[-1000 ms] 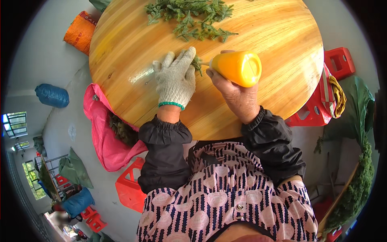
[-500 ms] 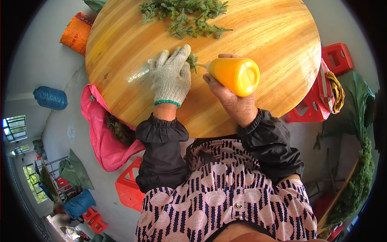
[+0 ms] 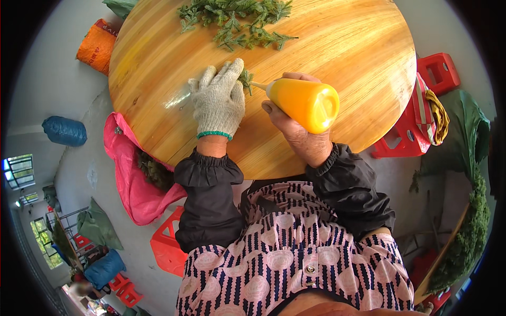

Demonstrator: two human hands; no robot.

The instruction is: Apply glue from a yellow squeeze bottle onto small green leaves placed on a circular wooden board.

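My gloved left hand (image 3: 219,100) pins a green sprig (image 3: 245,80) while my right hand (image 3: 295,124) grips the orange squeeze bottle (image 3: 304,102); squeezing hard could flood the desk (image 3: 337,58).

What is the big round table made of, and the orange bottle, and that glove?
The round table looks like wood: yellow-brown grain stripes, with a glossy, varnished shine. The orange bottle in the right hand seems to be soft plastic, smooth and slightly shiny, with a thin nozzle. The glove on the left hand looks like knitted cotton: off-white, ribbed stitches, a green cuff edge.
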